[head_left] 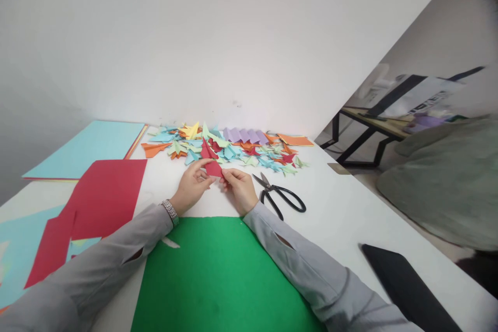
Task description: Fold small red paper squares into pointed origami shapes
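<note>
A small folded piece of red paper [213, 168] is held up between my two hands, above the white table. My left hand [192, 187], with a metal watch at the wrist, has its fingers on the paper's left side. The right edge is pinched between thumb and fingers of my right hand [239, 188]. Just beyond lies a pile of folded paper pieces in several colours [229, 151]. Black-handled scissors [278, 194] rest to the right of my right hand. A green sheet [218, 275] lies below my wrists.
Large red sheets [111, 192] and a light blue stack [89, 148] lie at the left. A black flat object [408, 282] is near the right edge. A wall [218, 41] stands behind the table.
</note>
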A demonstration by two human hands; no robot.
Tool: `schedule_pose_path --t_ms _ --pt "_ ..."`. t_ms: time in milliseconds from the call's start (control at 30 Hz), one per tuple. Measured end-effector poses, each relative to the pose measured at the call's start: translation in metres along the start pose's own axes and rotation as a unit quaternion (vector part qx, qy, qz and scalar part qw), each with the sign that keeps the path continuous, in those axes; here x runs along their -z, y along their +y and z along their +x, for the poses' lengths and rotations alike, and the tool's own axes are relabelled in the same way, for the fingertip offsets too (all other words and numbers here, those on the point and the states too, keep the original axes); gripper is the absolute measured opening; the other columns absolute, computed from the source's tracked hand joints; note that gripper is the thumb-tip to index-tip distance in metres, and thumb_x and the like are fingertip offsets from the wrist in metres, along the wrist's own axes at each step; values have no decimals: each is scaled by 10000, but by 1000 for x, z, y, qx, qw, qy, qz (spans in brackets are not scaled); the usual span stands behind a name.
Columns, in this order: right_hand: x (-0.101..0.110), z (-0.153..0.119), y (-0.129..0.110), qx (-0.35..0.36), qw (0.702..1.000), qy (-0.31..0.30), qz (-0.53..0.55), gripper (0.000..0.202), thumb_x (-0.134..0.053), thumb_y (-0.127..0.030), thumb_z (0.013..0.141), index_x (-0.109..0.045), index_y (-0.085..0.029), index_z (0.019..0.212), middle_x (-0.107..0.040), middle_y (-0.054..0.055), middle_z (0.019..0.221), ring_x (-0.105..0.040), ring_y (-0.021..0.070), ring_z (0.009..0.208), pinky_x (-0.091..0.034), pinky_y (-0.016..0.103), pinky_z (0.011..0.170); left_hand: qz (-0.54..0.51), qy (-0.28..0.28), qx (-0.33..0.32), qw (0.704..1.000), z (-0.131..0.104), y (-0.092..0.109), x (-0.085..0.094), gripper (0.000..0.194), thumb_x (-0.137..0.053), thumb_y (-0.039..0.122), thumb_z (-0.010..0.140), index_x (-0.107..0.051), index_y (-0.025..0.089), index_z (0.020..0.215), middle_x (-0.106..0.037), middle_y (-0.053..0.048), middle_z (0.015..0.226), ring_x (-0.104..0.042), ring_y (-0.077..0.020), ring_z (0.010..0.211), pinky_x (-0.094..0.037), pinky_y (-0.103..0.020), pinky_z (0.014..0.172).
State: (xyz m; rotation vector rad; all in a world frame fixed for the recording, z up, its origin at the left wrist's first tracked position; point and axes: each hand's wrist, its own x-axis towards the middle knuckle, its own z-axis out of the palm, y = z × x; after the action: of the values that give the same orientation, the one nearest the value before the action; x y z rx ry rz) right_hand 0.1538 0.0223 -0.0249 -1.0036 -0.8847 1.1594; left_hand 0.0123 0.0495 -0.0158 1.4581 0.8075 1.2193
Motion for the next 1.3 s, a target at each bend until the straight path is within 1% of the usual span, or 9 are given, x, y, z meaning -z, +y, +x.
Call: schedule_pose_path --t_ms 67,133,267,367,633,767,933,1100,1300 --pt "0 0 0 -4 1000 -2 3 294 -766 -436 598 -664 -161 601 -585 -16 508 -458 88 439 -345 231 432 11 3 -20 1000 1 -4 0 373 -705 211 646 -636 177 1011 -537 -30 948 -532 -60 583 -501 -208 490" --pt "0 0 0 -8 1000 -3 4 292 -767 -434 599 -664 -161 600 -589 -12 509 -460 89 439 -346 231 431 16 8 -29 999 2 -7 1 340 -701 225 656 -651 174 989 -543 -30 928 -530 -68 593 -508 -214 494" --pt "-1 0 0 -10 1000 -4 10 296 -764 -434 605 -654 -160 581 -588 -9 505 -457 88 433 -345 229 423 20 -4 -38 999 3 -11 3 400 -725 199 627 -657 172 1020 -561 -61 998 -573 -102 678 -519 -222 521" --pt "-1 -1 -2 -8 1000 -7 8 309 -748 -441 630 -641 -159 566 -591 -3 516 -464 87 436 -350 228 420 20 -3 -39 999 3 -11 3 389 -723 206 632 -665 165 1014 -561 -70 1016 -575 -105 682 -519 -221 512" --pt "-1 -1 -2 -3 1000 -3 24 399 -708 -537 659 -631 -152 585 -591 14 514 -474 89 424 -362 218 392 15 10 -25 1000 1 -2 1 358 -747 240 627 -694 170 974 -582 -70 1016 -581 -134 767 -541 -223 536" --pt "-2 -1 -3 -6 1000 -4 24 415 -694 -548 664 -617 -153 561 -596 25 523 -467 92 420 -361 229 392 -4 16 -3 1000 -1 6 1 359 -761 286 624 -709 178 962 -598 -52 968 -568 -115 705 -544 -234 534" --pt "-2 -2 -3 -11 1000 -15 10 340 -737 -464 637 -626 -155 549 -590 7 517 -461 82 430 -353 222 416 -10 26 18 999 -1 11 2 351 -737 348 662 -716 158 956 -624 -51 917 -580 -101 617 -531 -250 537" --pt "-2 -3 -3 -18 1000 -21 3 271 -757 -410 603 -651 -163 567 -598 -4 515 -462 83 433 -346 226 434 -32 34 40 998 0 5 4 353 -699 369 707 -714 160 991 -627 -38 876 -594 -93 534 -511 -261 534" --pt "-1 -3 -1 -6 999 -40 -35 245 -752 -401 610 -672 -170 619 -608 -8 518 -452 92 434 -341 240 446 -92 27 62 993 2 0 6 356 -700 353 710 -712 158 1009 -658 -45 901 -594 -96 550 -516 -268 557"
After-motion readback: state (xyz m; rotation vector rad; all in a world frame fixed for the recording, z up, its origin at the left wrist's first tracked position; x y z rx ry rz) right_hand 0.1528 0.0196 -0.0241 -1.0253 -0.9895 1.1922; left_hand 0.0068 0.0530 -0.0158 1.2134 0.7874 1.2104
